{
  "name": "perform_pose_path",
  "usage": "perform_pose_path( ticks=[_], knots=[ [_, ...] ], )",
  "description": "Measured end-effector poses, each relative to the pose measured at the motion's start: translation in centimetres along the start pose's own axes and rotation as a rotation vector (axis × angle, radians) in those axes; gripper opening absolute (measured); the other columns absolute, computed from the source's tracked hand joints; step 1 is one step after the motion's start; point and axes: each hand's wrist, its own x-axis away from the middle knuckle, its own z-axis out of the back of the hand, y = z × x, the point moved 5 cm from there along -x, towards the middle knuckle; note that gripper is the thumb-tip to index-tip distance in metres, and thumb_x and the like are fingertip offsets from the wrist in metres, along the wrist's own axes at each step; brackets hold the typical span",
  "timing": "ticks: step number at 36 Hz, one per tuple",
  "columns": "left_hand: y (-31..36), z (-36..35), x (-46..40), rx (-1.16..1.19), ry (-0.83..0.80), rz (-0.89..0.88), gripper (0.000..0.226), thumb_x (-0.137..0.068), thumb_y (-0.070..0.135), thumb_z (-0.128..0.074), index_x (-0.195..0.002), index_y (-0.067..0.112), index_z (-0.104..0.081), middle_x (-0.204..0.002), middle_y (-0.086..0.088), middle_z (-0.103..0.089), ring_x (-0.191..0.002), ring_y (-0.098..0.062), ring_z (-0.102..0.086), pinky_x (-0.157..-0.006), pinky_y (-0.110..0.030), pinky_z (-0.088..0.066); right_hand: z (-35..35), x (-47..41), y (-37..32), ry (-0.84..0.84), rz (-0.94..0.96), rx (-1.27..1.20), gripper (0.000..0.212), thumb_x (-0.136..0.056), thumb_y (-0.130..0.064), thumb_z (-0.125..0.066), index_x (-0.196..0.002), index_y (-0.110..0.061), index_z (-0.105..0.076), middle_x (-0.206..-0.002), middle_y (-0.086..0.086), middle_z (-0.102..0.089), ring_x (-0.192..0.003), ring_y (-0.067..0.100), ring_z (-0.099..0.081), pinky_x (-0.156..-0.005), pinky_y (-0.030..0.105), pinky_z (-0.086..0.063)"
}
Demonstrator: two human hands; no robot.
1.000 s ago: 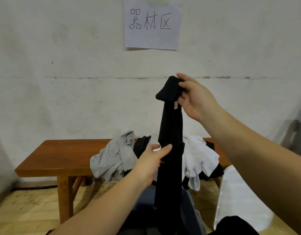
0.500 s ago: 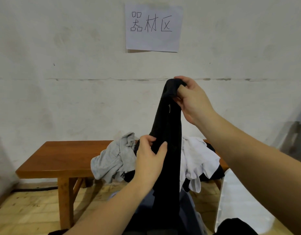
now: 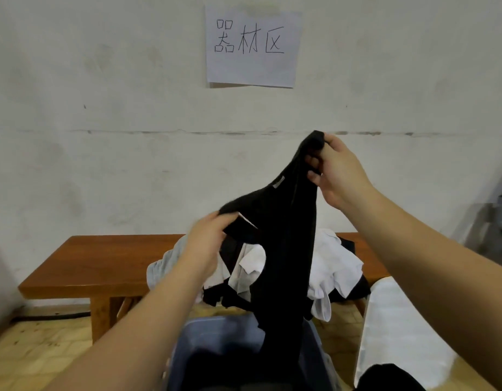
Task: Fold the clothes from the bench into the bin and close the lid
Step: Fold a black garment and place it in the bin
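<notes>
Long brown wooden bench [image 3: 97,266] against far white plaster wall [image 3: 103,136]. Heap of grey, white and black clothes [image 3: 334,266] on right half of bench. Blue-grey plastic bin [image 3: 215,340] on floor, near side of bench. White flat lid [image 3: 396,328] right of bin. White paper sign [image 3: 252,46] on wall, above bench. Black garment [image 3: 283,249] between both hands, over bin, lower end in bin.

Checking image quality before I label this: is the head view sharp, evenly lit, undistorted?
Head view: soft, even light, no glare; black garment shows almost no fold detail; bin and forearms look blurred near the bottom edge; wide-angle stretch enlarges the forearms.
</notes>
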Motion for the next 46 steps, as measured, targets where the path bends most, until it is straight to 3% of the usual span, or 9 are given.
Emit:
perform_pose_path(
  ticks=[4, 11, 18, 26, 30, 33, 41, 44, 46],
  knots=[
    [2.4, 1.6, -1.2, 0.193, -0.101, 0.067, 0.014, -0.092, 0.014, -0.058, -0.085, 0.013, -0.070, -0.089, -0.001, -0.072, -0.091, -0.017, -0.066, -0.089, -0.033, -0.044, 1.6, -0.8, 1.6, 0.042, -0.115, 0.125, 0.012, -0.098, -0.030, -0.055, -0.088, -0.024, -0.059, -0.073, -0.007, -0.055, -0.060, 0.007, -0.049, -0.051, 0.022, -0.036],
    [6.5, 3.2, -2.1, 0.219, -0.136, 0.045, 0.008, -0.093, 0.015, -0.058, -0.089, 0.016, -0.064, -0.077, 0.005, -0.068, -0.074, -0.010, -0.065, -0.078, -0.028, -0.047, 2.6, -1.1, 1.8, 0.036, -0.105, 0.255, 0.020, -0.095, -0.032, -0.061, -0.080, -0.020, -0.057, -0.069, -0.006, -0.046, -0.056, 0.009, -0.038, -0.050, 0.023, -0.027],
    [8.0, 4.3, -1.7, 0.416, -0.158, 0.135, 0.014, -0.088, 0.022, -0.055, -0.096, 0.013, -0.062, -0.084, -0.001, -0.071, -0.073, -0.020, -0.063, -0.074, -0.033, -0.049, 2.8, -1.0, 1.1, 0.056, -0.039, 0.449, 0.035, -0.082, -0.033, -0.055, -0.101, -0.004, -0.060, -0.093, 0.003, -0.060, -0.088, 0.017, -0.054, -0.093, 0.042, -0.049],
    [7.3, 5.6, -2.0, 0.342, -0.052, 0.210, 0.009, -0.097, 0.004, -0.052, -0.094, 0.005, -0.060, -0.076, -0.006, -0.073, -0.070, -0.020, -0.074, -0.068, -0.032, -0.062, 2.8, -0.7, 2.3, -0.024, -0.069, 0.238, 0.012, -0.095, -0.015, -0.053, -0.106, -0.015, -0.056, -0.102, 0.008, -0.062, -0.086, 0.018, -0.061, -0.079, 0.033, -0.050],
    [5.7, 4.1, -1.3, 0.362, -0.082, 0.325, 0.010, -0.097, 0.006, -0.051, -0.095, 0.003, -0.060, -0.070, -0.003, -0.071, -0.057, -0.013, -0.069, -0.051, -0.018, -0.053, 1.8, -0.5, 2.8, -0.086, -0.060, 0.122, 0.016, -0.095, -0.010, -0.058, -0.110, -0.014, -0.062, -0.093, 0.004, -0.069, -0.079, 0.014, -0.069, -0.074, 0.029, -0.054],
    [3.8, 2.5, -0.7, 0.392, -0.122, 0.417, 0.006, -0.093, 0.011, -0.059, -0.091, 0.007, -0.055, -0.090, -0.010, -0.070, -0.065, -0.017, -0.070, -0.054, -0.019, -0.044, 0.7, -0.3, 3.0, -0.102, -0.059, 0.084, 0.017, -0.094, -0.007, -0.058, -0.108, -0.011, -0.067, -0.087, 0.003, -0.070, -0.079, 0.016, -0.067, -0.076, 0.030, -0.054],
    [-2.3, -1.1, 1.4, -0.154, -0.111, 0.328, 0.052, -0.084, 0.052, -0.070, -0.114, 0.012, -0.059, -0.098, -0.005, -0.056, -0.074, -0.017, -0.053, -0.062, -0.028, -0.039, -1.3, -0.4, 2.2, -0.047, -0.006, 0.176, 0.016, -0.090, -0.011, -0.057, -0.100, -0.017, -0.069, -0.079, 0.000, -0.070, -0.071, 0.015, -0.065, -0.066, 0.029, -0.052],
    [-4.9, -3.1, 3.2, -0.338, -0.223, 0.327, 0.079, -0.066, 0.072, -0.073, -0.121, 0.019, -0.053, -0.115, 0.000, -0.059, -0.098, -0.018, -0.058, -0.079, -0.031, -0.048, -1.4, -0.8, 1.6, -0.010, 0.018, 0.192, 0.016, -0.091, -0.012, -0.055, -0.100, -0.018, -0.067, -0.081, -0.001, -0.069, -0.072, 0.015, -0.064, -0.065, 0.028, -0.051],
    [-6.5, -4.0, 3.8, -0.359, -0.267, 0.377, 0.075, -0.066, 0.066, -0.077, -0.119, 0.017, -0.055, -0.115, 0.000, -0.066, -0.105, -0.020, -0.063, -0.089, -0.034, -0.051, -1.5, -1.0, 1.4, -0.005, 0.016, 0.196, 0.018, -0.091, -0.013, -0.054, -0.102, -0.018, -0.067, -0.084, 0.000, -0.068, -0.074, 0.016, -0.063, -0.066, 0.029, -0.051]
  ],
)
